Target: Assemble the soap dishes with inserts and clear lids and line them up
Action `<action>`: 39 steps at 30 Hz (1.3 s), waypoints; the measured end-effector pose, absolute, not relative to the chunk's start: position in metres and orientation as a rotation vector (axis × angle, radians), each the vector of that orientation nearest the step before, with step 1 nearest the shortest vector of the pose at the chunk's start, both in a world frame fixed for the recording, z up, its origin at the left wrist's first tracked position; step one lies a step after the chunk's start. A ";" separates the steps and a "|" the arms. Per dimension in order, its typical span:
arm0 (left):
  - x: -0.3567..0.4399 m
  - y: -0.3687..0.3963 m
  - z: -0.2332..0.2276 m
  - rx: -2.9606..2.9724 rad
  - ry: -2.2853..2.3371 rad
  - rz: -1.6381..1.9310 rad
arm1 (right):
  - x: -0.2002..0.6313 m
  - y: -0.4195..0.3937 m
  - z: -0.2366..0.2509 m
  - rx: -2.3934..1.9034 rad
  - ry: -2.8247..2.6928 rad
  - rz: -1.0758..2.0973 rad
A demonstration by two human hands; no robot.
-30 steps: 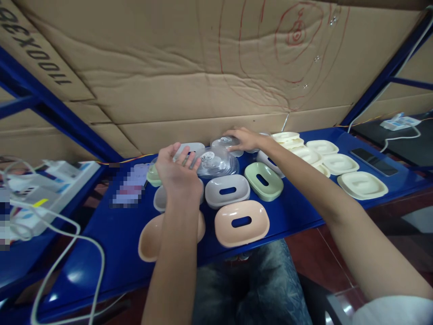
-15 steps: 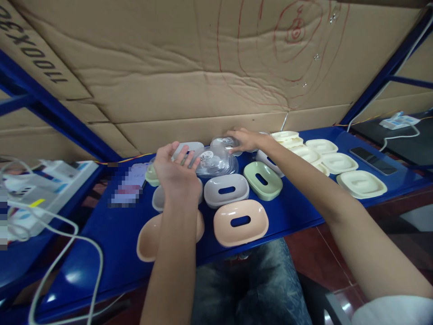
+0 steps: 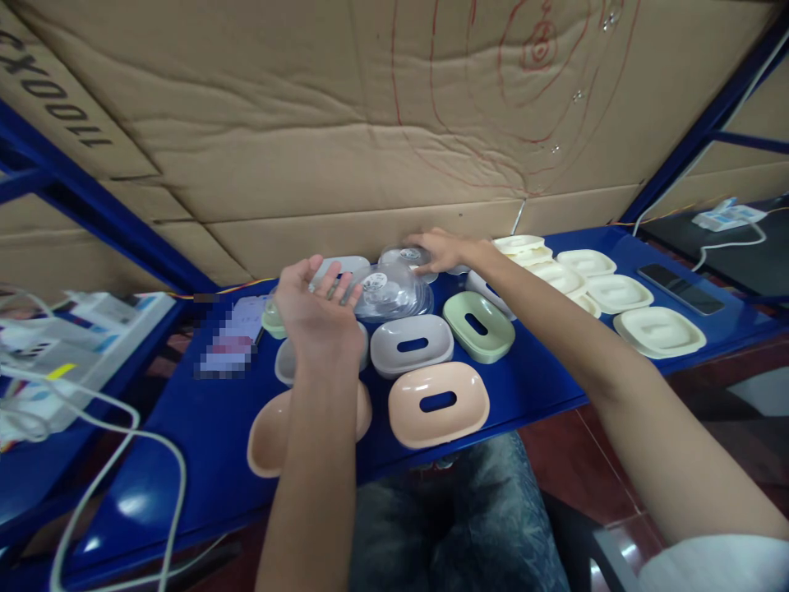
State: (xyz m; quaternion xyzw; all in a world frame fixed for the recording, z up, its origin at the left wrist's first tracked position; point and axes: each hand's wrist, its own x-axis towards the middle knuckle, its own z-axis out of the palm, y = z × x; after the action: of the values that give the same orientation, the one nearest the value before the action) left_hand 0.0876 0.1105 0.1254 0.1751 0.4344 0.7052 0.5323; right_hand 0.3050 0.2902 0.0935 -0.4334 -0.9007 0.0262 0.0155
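Note:
My left hand (image 3: 319,300) is held palm up with its fingers loosely spread, nothing in it, over the left part of the blue table. Near its fingertips lies a stack of clear plastic lids (image 3: 394,294) with a round white label. Behind that stack, my right hand (image 3: 439,250) has its fingers and thumb on another clear plastic lid (image 3: 400,256). Before my hands sit slotted oval covers: a lilac-grey one (image 3: 402,329), a green one (image 3: 488,339) and a peach one (image 3: 403,418). A peach bowl (image 3: 269,436) is partly hidden by my left forearm.
Several cream oval pieces (image 3: 659,330) lie on the right, beside a dark phone (image 3: 679,288). A blurred-out phone (image 3: 237,333) rests at the left. Power strips and white cables (image 3: 132,411) stand at the left edge. A cardboard wall (image 3: 296,164) closes the back.
My right hand and the clear lid at its fingers have shifted very slightly left. My left hand keeps nearly the same pose; the view has moved a little.

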 end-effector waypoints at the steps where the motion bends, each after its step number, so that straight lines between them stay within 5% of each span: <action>1: 0.088 0.110 0.126 0.413 1.037 1.684 | 0.304 0.289 0.095 -1.350 -2.810 0.080; 39: 0.088 0.112 0.125 0.421 1.050 1.672 | 0.303 0.300 0.085 -1.256 -2.837 0.089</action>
State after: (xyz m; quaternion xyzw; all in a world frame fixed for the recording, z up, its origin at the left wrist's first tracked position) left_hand 0.0878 0.1120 0.1251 0.1765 0.4403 0.7011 0.5325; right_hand 0.3033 0.3000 0.0853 -0.4047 -0.9138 0.0285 0.0186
